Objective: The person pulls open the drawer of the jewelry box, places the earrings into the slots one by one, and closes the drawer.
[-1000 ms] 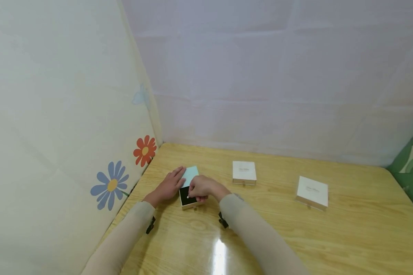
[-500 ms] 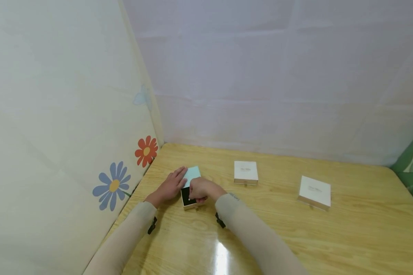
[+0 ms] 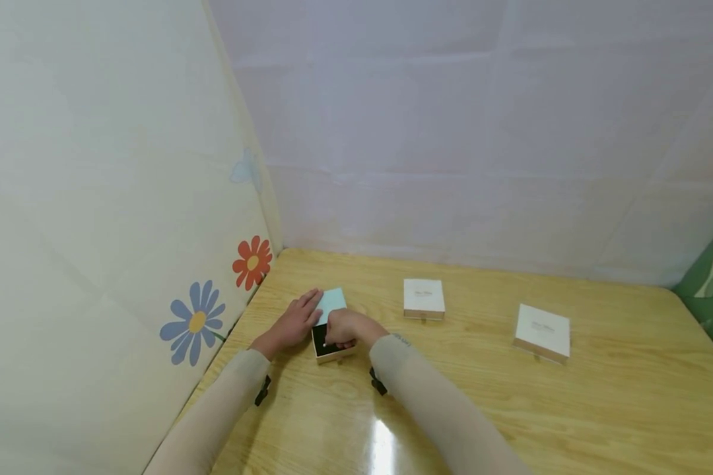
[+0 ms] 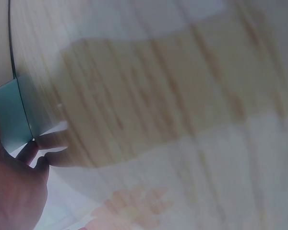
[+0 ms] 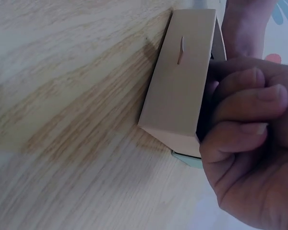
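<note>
A small drawer box stands at the table's left end, its cream tray [image 3: 335,357] pulled out toward me from a light-blue sleeve [image 3: 333,300]. Black lining [image 3: 319,334] shows inside the tray. My left hand [image 3: 294,321] lies along the sleeve's left side, fingers straight and fingertips at its edge. Over the tray is my right hand [image 3: 346,328], its thumb and index finger reaching down to the lining. A tiny white piece [image 3: 325,344] shows right at those fingertips. The right wrist view shows the other fingers [image 5: 249,103] curled beside the tray's front, which has a ribbon tab [image 5: 181,50].
Two white boxes with faint lettering stand to the right, one at the back middle [image 3: 424,295] and one farther right [image 3: 543,330]. Cloth walls enclose the wooden table [image 3: 451,396] at the back and left, the left one with printed flowers [image 3: 197,321].
My right wrist has shifted slightly left and lower over the tray, with the fingertips still at the lining. The left hand has kept its place. The whole view has shifted slightly.
</note>
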A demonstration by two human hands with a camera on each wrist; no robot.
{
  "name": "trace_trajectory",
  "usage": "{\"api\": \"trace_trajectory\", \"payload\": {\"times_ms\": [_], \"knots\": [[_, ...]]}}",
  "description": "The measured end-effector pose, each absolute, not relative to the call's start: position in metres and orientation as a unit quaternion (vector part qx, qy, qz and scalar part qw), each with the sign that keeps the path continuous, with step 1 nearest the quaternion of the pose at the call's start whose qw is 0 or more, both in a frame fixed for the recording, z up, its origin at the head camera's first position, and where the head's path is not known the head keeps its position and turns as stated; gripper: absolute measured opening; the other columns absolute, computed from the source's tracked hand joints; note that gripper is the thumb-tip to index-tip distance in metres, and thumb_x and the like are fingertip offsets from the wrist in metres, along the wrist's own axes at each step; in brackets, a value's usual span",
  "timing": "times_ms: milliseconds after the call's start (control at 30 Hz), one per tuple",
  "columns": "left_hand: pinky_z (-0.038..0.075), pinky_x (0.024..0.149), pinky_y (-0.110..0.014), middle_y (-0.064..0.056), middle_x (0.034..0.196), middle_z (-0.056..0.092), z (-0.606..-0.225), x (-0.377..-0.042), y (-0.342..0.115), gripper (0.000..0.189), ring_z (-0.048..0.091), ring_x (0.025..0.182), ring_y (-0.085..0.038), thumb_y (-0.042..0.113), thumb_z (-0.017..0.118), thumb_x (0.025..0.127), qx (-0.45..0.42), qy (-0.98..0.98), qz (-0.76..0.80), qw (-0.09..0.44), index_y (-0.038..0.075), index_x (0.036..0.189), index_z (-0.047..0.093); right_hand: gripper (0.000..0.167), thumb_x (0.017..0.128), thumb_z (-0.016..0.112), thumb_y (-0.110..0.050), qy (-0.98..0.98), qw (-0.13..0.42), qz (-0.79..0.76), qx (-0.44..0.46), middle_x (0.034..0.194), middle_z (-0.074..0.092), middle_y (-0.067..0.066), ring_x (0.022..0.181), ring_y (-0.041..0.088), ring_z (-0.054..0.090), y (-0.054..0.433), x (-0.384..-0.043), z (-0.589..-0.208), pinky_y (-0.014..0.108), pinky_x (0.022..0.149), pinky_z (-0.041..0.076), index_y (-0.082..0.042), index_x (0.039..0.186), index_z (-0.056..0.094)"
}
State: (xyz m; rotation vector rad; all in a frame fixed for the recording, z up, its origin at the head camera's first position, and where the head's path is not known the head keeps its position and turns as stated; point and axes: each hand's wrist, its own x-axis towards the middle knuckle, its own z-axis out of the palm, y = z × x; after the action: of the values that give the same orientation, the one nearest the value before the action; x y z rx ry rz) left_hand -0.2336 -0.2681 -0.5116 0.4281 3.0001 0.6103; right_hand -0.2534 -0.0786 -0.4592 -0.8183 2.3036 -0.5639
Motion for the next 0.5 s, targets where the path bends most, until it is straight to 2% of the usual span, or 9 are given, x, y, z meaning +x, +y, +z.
{"api": "trace_trajectory", "payload": {"times_ms": [367, 500], "knots": [[0.028, 0.12, -0.057, -0.019, 0.165, 0.024, -0.5137, -0.2327, -0.268, 0.056, 0.029, 0.148, -0.04, 0.03, 0.034, 0.112, 0.151, 0.968, 0.201, 0.008, 0.003, 0.16, 0.024, 0.039, 0.101, 0.059, -0.012, 0.888, 0.268, -0.18, -0.327, 0.051, 0.052, -0.002, 0.044, 0.011, 0.048, -0.0846, -0.2509, -0.462, 0.023, 0.045, 0.039, -0.013, 0.063, 0.057], [0.029, 0.119, -0.056, -0.019, 0.166, 0.024, -0.5149, -0.2339, -0.2694, 0.057, 0.029, 0.148, -0.04, 0.032, 0.034, 0.112, 0.15, 0.969, 0.198, 0.008, 0.003, 0.161, 0.024, 0.032, 0.101, 0.058, -0.01, 0.887, 0.242, -0.166, -0.357, 0.059, 0.055, -0.003, 0.05, 0.01, 0.05, -0.0822, -0.2496, -0.4613, 0.022, 0.049, 0.042, -0.015, 0.07, 0.06]]}}
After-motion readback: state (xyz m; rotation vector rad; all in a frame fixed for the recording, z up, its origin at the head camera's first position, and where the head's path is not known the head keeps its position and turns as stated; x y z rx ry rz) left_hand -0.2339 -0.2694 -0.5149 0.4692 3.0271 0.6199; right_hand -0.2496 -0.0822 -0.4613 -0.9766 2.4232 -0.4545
